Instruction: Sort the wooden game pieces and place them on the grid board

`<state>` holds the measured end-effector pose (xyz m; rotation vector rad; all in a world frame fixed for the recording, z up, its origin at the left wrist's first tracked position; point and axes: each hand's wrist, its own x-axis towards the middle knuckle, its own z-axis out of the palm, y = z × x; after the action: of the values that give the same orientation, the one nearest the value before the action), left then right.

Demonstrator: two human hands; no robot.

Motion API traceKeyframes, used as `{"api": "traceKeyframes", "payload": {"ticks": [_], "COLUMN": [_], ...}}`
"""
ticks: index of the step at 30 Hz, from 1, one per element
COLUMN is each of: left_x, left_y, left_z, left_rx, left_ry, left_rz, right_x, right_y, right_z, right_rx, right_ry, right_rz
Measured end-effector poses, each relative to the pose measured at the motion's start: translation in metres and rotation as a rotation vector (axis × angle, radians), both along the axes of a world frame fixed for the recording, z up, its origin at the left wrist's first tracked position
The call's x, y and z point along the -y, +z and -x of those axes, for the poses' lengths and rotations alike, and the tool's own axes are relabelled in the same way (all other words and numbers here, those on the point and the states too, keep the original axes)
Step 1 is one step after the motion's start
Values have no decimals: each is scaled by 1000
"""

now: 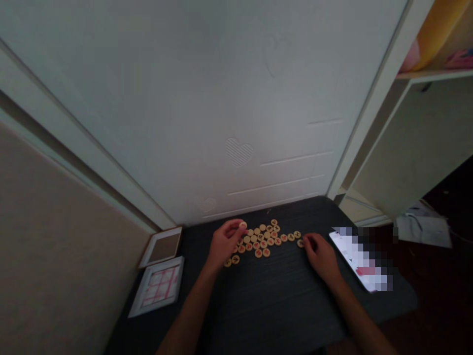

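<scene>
At the dark counter (258, 301), pinches a raised disc (243, 225) in the left hand (225, 241), probably for clearance over flat-laid discs (263, 244); rests the right hand (321, 255) with narrowed fingers at the rightmost disc (300, 243), cannot tell whether gripping.

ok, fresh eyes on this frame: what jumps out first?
Likely the bright screen at the right of the dark table, partly pixelated. Then the round pieces clustered near its far edge, with the left hand pinching one disc and the right hand at the cluster's right end.
</scene>
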<state>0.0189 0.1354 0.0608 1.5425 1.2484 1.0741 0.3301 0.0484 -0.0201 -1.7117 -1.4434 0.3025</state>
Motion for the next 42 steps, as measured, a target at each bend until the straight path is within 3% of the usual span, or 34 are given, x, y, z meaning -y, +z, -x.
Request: {"api": "traceKeyframes", "payload": {"ticks": [3,6,11,14,29,36,42], "left_x": [32,59,82,85,88,87,89], "left_y": [-1,-13,-38,-46,-44,-39,-33], "left_z": [-20,-42,-63,-63,-62,-57,-59], "left_rx": [192,284,294,293,231,-24,-8], "left_ry": [23,-13,-98,-127,-236,-270,-336], "left_rz": [108,198,289,298,251,131,92], "right_x": [5,14,28,30,26,26,26], "right_y": [7,16,26,26,20,19,17], "right_z": [2,14,47,58,57,55,55], "right_rx": [2,45,170,185,160,150,104], "right_ry": [-40,-17,426,533,578,551,495], "right_rz": [-74,-205,-254,-206,-127,-163,-146]}}
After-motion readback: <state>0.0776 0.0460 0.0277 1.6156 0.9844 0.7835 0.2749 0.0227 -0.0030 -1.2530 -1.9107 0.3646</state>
